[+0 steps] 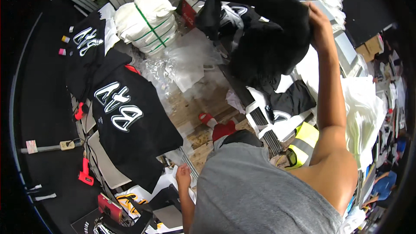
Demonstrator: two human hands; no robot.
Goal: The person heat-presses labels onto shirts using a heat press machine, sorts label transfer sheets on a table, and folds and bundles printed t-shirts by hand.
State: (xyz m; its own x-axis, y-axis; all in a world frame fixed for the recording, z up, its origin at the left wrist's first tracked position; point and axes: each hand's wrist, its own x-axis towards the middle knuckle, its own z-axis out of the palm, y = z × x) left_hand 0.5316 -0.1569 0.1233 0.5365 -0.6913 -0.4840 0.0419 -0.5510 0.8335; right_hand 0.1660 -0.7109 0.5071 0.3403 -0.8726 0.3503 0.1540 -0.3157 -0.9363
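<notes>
My right hand (pixel 320 22), on a raised and outstretched arm, grips the edge of a black garment (pixel 277 39). The garment arches up over the work surface at the far right, and its lower part hangs in a bunch. Low in the middle, my left hand (pixel 183 175) is held close to my body with its fingers curled in. Nothing shows in it. Nearest to it is the lower corner of a black shirt (pixel 134 117) with large white lettering, spread over the left-hand table. Another black lettered garment (pixel 89 45) lies beyond that shirt.
A white bundle tied with green strap (pixel 149 21) stands at the back, beside crumpled clear plastic (pixel 182 60). Two red heat-gun-like tools (pixel 86 173) hang along the left table. White garments (pixel 362 112) and a yellow reflective vest (pixel 303 145) are at the right. Another person (pixel 383 186) is far right.
</notes>
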